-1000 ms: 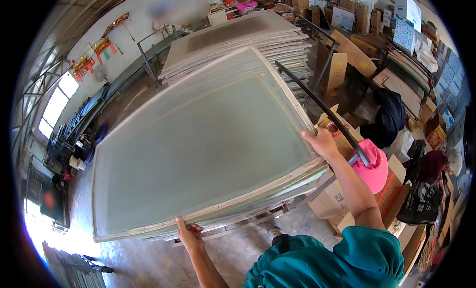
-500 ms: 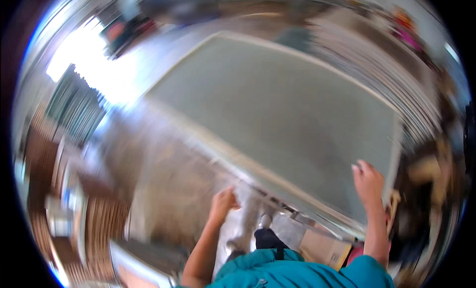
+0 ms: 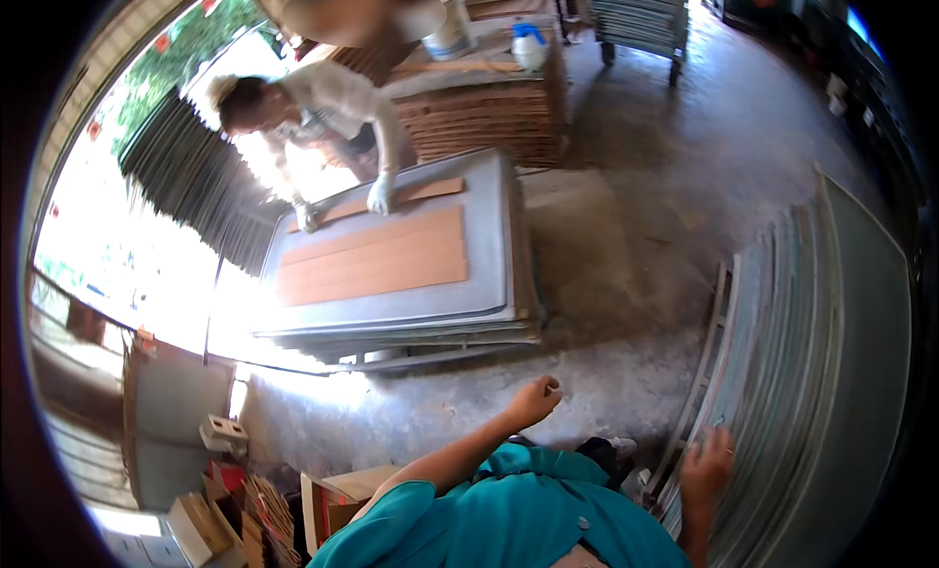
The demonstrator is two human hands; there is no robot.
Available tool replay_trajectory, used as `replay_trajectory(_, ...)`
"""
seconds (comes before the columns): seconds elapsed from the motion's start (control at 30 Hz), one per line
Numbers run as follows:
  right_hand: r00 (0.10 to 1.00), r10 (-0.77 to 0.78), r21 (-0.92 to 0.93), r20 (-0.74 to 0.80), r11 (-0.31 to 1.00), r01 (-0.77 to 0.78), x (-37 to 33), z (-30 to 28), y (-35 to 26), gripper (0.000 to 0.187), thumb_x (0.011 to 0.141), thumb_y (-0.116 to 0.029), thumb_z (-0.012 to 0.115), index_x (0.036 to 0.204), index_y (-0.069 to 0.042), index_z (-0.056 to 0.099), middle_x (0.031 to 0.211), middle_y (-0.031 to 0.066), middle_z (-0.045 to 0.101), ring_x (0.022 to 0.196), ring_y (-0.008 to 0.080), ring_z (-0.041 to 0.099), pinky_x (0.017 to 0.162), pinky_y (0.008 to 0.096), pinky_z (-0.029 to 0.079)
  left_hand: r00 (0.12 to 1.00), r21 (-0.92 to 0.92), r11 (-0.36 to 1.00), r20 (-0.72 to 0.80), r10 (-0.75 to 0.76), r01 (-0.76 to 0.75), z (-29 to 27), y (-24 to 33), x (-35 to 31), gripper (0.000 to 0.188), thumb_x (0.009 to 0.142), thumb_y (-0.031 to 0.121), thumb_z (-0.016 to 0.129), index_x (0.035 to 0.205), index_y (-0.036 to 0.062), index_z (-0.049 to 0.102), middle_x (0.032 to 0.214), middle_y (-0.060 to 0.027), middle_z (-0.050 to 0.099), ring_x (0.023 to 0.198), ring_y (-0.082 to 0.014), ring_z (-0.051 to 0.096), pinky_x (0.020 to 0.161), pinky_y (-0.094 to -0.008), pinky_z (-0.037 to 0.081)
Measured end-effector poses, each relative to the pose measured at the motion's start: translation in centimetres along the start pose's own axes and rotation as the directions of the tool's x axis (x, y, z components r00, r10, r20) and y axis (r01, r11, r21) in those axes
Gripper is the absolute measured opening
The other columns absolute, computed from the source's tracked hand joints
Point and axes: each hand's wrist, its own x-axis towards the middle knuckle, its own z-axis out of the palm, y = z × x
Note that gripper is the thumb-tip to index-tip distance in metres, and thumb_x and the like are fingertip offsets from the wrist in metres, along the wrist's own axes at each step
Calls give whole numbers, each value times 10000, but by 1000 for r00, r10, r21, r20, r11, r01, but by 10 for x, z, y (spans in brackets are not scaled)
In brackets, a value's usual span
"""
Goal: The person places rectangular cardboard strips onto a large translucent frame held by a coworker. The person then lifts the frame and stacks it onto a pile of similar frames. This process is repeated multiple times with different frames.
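My left hand (image 3: pixel 535 400) is in front of my body above the concrete floor, its fingers loosely curled in with nothing visible in them. Lower right, my right hand (image 3: pixel 706 464) hangs beside a stack of large framed panels (image 3: pixel 782 372), fingers apart and slightly bent. Whether it touches their edges I cannot tell. Across from me, a person in a pale top and white gloves (image 3: pixel 380 194) leans over another pile of grey framed panels (image 3: pixel 391 302). Brown strips (image 3: pixel 391 255) lie on that pile, and the gloves rest at the far strip.
Behind the person, a stack of brown sheets (image 3: pixel 479 118) carries a white bucket (image 3: pixel 450 30) and a blue-topped bottle (image 3: pixel 529 47). A wheeled rack of panels (image 3: pixel 641 25) stands farther back. Cardboard boxes (image 3: pixel 201 524) and a hollow block (image 3: pixel 224 433) are at lower left.
My view has swung away from the large grey panel that lay before me. The other person and their pile are now in view. My right hand has dropped beside the stack on the right.
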Motion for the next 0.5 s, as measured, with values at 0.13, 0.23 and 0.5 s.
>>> replay_trajectory(0.13,848,-346,390,401,902,184,1,55,-132,295,735,-208,571,978,-41,557,1083,155,519,996,338,499,827,420,417,985,-107,984,-90,-149,139,-77,-98,-42,325,794,225,556,1009,-18,541,795,-160,623,683,-224,636,635,-317,494)
replay_trajectory(0.23,682,-486,454,546,856,247,-8,69,-223,337,764,-240,570,1032,-36,565,1091,139,530,983,329,514,834,408,418,943,-229,948,-201,-267,220,-134,-161,-76,320,785,201,569,1014,-21,541,766,-158,624,682,-212,639,638,-315,494)
replay_trajectory(0.5,472,-457,283,754,874,395,16,130,-309,259,765,-273,559,939,-83,590,975,133,558,947,328,518,786,440,436,763,-743,647,-315,-564,171,-207,-279,-134,232,794,130,532,932,-56,543,769,-134,610,649,-196,621,574,-283,492)
